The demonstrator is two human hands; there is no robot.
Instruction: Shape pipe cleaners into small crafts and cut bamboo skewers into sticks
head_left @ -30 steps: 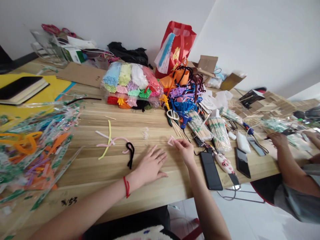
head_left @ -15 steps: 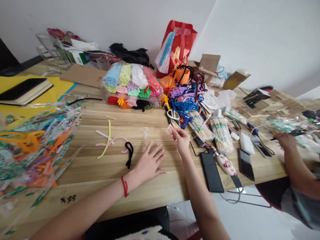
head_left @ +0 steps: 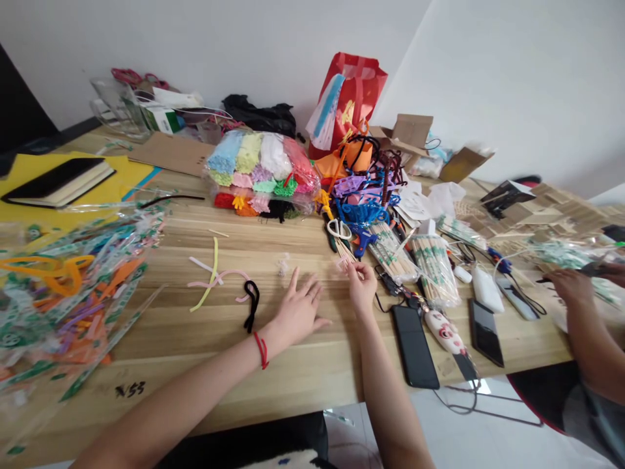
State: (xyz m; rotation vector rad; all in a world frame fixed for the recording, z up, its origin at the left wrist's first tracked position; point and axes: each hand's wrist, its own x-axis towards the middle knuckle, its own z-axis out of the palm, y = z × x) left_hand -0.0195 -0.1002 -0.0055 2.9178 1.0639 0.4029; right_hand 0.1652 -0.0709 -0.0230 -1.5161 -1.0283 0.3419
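My left hand [head_left: 299, 311] lies palm down on the wooden table, fingers spread, holding nothing. Just beyond its fingertips is a small pale, clear crumpled bit [head_left: 283, 264]. Pinched in my right hand [head_left: 362, 286] is a small bent pink pipe cleaner [head_left: 342, 263], held over the table near the scissors. To the left of my left hand lie a folded black pipe cleaner [head_left: 251, 305], a yellow pipe cleaner [head_left: 213, 273], a pink pipe cleaner [head_left: 229, 274] and a white one [head_left: 201, 266].
Bagged pipe cleaners [head_left: 263, 172] and white-handled scissors [head_left: 338, 229] lie farther back. Bagged wooden sticks [head_left: 432, 268] and a black phone [head_left: 415, 345] are at right. Wrappers and scraps [head_left: 92, 280] cover the left. At far right, another person's hand [head_left: 569, 286] holds a dark tool.
My right hand has shifted slightly right and down with the pink pipe cleaner, its fingers curling more. My left hand stays flat. The view has tilted slightly.
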